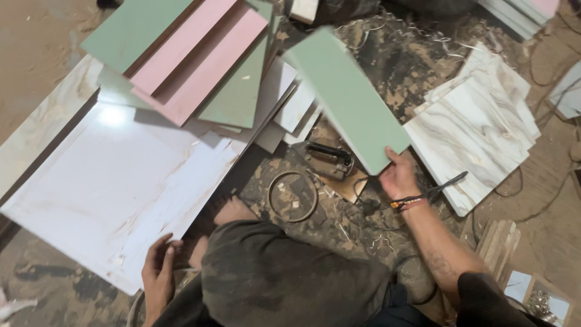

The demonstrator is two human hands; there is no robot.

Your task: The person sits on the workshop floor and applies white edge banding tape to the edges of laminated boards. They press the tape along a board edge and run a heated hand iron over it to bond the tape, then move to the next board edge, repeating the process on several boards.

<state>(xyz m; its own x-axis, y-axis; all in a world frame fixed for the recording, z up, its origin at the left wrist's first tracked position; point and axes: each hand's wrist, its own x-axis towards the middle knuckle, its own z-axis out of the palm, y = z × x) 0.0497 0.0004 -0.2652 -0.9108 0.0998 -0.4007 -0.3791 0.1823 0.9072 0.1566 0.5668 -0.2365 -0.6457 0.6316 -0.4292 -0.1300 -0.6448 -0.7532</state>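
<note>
My right hand (397, 177) grips the near corner of a long pale green board (348, 97) and holds it up, tilted away over the floor. My left hand (158, 266) rests with fingers apart at the near edge of a large white marble-patterned sheet (115, 181) lying flat on the floor. My bent knee in dark trousers (284, 272) sits between the two hands. A red and orange band is on my right wrist.
Pink and green boards (193, 54) are stacked at the back left. Marble-patterned panels (472, 127) are piled to the right. An old clothes iron (327, 158) and a coil of edge band (293, 195) lie on the dirty floor, with cables and shavings around.
</note>
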